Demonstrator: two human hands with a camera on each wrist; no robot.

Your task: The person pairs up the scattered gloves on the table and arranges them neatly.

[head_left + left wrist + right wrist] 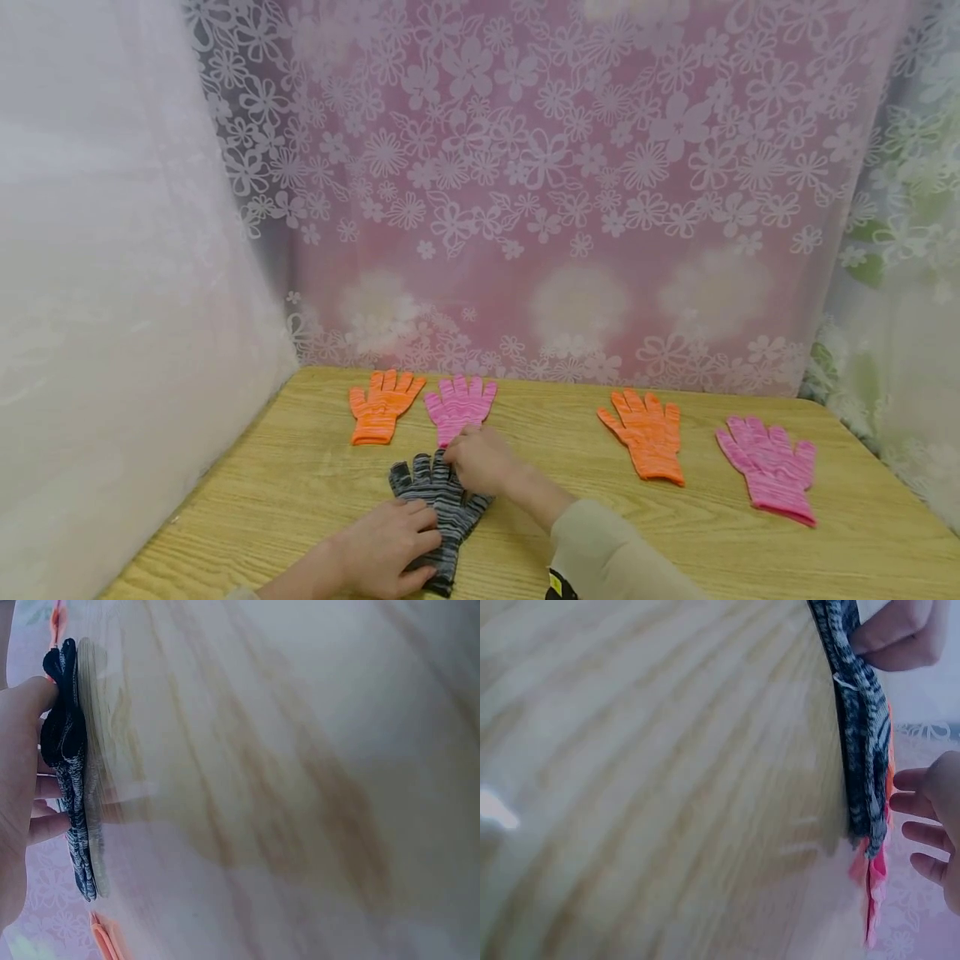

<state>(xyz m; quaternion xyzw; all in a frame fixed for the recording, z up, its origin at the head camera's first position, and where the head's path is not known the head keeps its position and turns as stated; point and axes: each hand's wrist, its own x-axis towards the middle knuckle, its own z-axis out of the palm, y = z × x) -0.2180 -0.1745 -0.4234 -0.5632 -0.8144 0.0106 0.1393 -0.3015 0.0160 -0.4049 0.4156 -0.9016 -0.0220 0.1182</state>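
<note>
A black-and-grey striped knit glove (447, 504) lies on the wooden table, its fingers pointing away and its cuff near the front. My left hand (384, 546) rests on the glove's left side. In the left wrist view, the thumb of that hand (16, 765) is by the dark cuff end, and its other fingers touch the glove (73, 787). My right hand (483, 460) is over the glove's finger end. Seen from the right wrist, that hand (939, 817) has loosely extended fingers at the striped glove (866, 750); contact is unclear.
Behind lie an orange glove (378, 408) and a pink glove (459, 407), left of centre. Another orange glove (648, 437) and pink glove (772, 468) lie flat at right. A flowered curtain (562, 167) borders the table's (300, 483) back; a whitish sheet (112, 250) hangs at left.
</note>
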